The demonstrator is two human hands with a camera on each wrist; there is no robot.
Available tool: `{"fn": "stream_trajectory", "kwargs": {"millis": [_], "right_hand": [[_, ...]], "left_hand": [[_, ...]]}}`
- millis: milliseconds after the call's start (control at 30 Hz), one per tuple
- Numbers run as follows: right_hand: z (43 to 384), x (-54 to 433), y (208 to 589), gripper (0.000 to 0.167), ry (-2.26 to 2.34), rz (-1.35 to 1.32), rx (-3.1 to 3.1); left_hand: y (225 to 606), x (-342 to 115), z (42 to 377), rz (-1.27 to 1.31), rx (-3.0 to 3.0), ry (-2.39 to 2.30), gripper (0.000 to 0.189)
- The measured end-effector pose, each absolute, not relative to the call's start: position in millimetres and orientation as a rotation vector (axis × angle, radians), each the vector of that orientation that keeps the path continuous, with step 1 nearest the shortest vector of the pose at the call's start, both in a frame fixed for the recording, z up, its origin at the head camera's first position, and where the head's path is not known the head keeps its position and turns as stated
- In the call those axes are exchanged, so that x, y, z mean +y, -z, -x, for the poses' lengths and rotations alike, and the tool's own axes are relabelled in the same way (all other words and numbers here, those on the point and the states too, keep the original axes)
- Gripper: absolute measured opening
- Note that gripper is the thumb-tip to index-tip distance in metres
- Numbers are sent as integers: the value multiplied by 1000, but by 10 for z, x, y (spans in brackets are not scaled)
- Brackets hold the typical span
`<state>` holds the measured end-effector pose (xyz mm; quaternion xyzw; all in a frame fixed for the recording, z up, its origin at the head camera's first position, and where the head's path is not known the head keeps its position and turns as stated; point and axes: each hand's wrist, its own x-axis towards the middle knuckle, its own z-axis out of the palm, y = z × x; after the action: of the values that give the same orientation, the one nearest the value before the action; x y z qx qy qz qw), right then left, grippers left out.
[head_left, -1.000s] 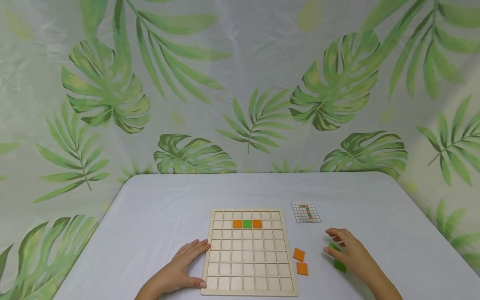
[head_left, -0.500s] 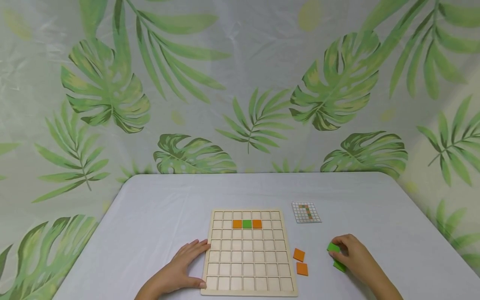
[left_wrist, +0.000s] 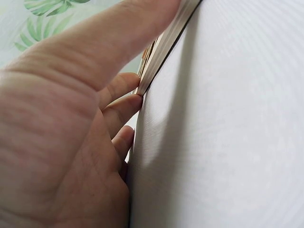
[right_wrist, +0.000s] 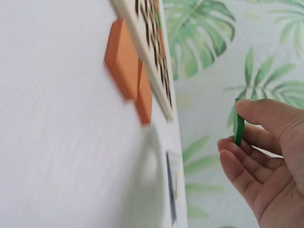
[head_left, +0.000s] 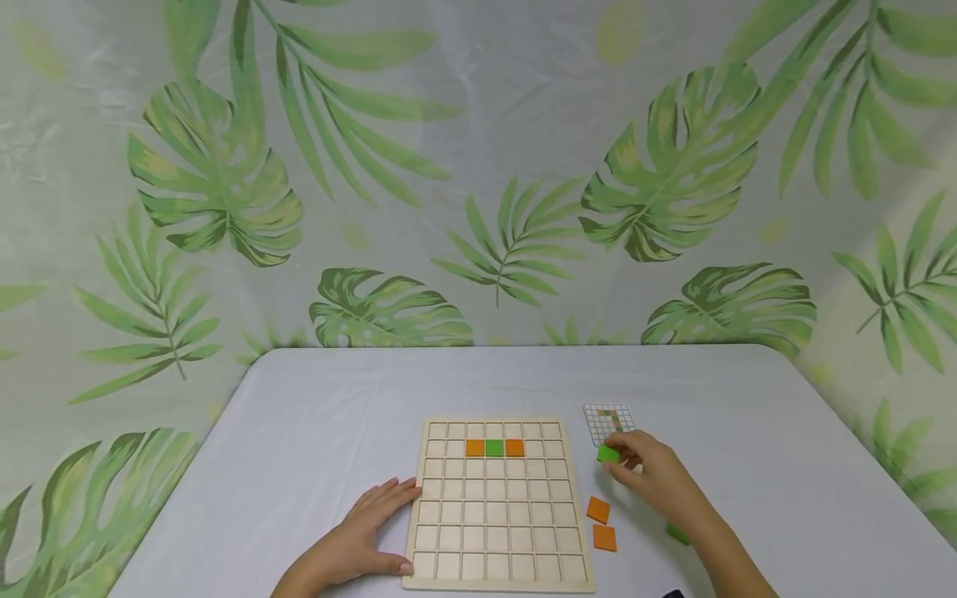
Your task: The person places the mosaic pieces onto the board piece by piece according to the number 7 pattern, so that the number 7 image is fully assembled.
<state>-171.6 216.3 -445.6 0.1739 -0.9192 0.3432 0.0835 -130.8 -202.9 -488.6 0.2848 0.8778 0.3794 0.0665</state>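
A green square tile (head_left: 608,454) is pinched between the thumb and fingers of my right hand (head_left: 649,472). In the right wrist view that tile (right_wrist: 238,124) stands on edge, raised off the table. My left hand (head_left: 362,531) touches the left side of a wooden grid board (head_left: 493,515); the left wrist view shows its fingertips and thumb against the board's edge (left_wrist: 156,59). Set in the board's second row are an orange tile (head_left: 474,448), a green tile (head_left: 494,448) and another orange tile (head_left: 514,448), side by side.
Two loose orange tiles (head_left: 598,509) (head_left: 605,538) lie right of the board. Another green tile (head_left: 678,534) is partly hidden by the right forearm. Behind the right hand lies a pattern card (head_left: 607,419), partly covered. A small dark object (head_left: 674,594) shows at the bottom edge.
My right hand has taken up one green tile and carried it left and away from me, to the front of the pattern card. The left hand stays at the board.
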Motion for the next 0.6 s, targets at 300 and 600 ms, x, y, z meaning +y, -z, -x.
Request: {"fn": "stream_trajectory", "kwargs": {"millis": [300,600], "right_hand": [[1883,1582,4425,30,-1158,-730,-2700],[2043,1276,4622,27,-1179,-888,-2760]], "left_hand": [[4887,-2029,1305,-853,2654,-1133,87],[4875,-2028,1307,-835,2646,-1135,88]]}}
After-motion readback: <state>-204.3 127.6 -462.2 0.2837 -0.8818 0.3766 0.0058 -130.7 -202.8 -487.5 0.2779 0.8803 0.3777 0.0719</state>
